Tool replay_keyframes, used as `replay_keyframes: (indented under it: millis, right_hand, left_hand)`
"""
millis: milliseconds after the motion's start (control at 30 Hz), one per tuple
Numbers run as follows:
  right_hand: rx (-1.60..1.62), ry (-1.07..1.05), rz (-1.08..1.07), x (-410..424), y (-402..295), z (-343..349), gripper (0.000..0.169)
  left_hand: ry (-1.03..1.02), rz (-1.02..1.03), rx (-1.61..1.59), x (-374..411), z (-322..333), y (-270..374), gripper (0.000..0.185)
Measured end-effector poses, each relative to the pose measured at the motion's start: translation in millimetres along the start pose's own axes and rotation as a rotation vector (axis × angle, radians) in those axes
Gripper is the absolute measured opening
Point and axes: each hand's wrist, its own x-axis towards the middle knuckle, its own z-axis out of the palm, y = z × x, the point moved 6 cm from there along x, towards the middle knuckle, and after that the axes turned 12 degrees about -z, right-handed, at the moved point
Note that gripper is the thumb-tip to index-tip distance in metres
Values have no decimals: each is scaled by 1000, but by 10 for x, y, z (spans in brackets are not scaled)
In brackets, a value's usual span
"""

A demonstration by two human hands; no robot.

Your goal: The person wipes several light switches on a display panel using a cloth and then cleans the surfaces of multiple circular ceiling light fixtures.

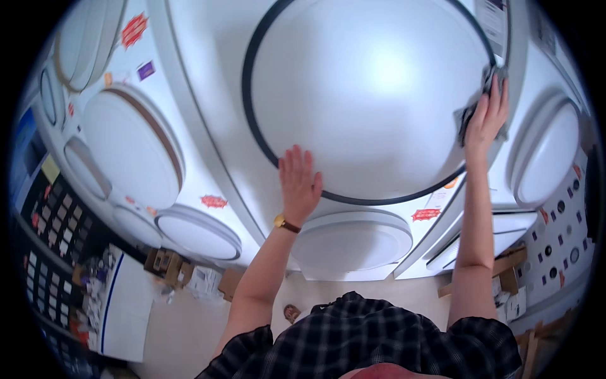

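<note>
A large round white ceiling lamp with a black rim is mounted on a white display panel before me. My left hand lies flat with its fingers spread on the lamp's lower left edge, holding nothing; a watch is on that wrist. At the lamp's right rim, my right hand presses a crumpled grey cloth against the edge. Part of the cloth is hidden under the fingers. Just below the large lamp sits a smaller round white lamp.
More round lamps hang at left and right. Red stickers mark the panels. Cardboard boxes and a white table stand lower left. A wooden frame stands lower right, below a wall of small fittings.
</note>
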Motion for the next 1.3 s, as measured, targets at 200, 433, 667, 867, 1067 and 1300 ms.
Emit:
replay_keyframes:
  millis: [200, 433, 667, 867, 1067, 1300]
  right_hand:
    - [-37, -66, -301, 1246, -992, 591, 36]
    - [391, -339, -643, 848, -2759, 1103, 40]
    - [497, -641, -1282, -1007, -3227, 590, 52]
    - [513, -602, -1157, -1040, -2403, 296, 53]
    - [208, -362, -617, 228, -1391, 260, 57]
    - [156, -253, -404, -354, -1348, 162, 60]
  left_hand:
    - [-31, -3, -7, 26, -82, 14, 65]
    - [7, -77, -87, -143, -266, -141, 68]
    - [139, -146, -117, -338, -588, -269, 66]
    - [104, -124, -116, -320, -564, -202, 66]
    - [26, -102, -150, -168, -360, -1, 67]
    - [-60, -64, -158, -119, -176, 203, 70]
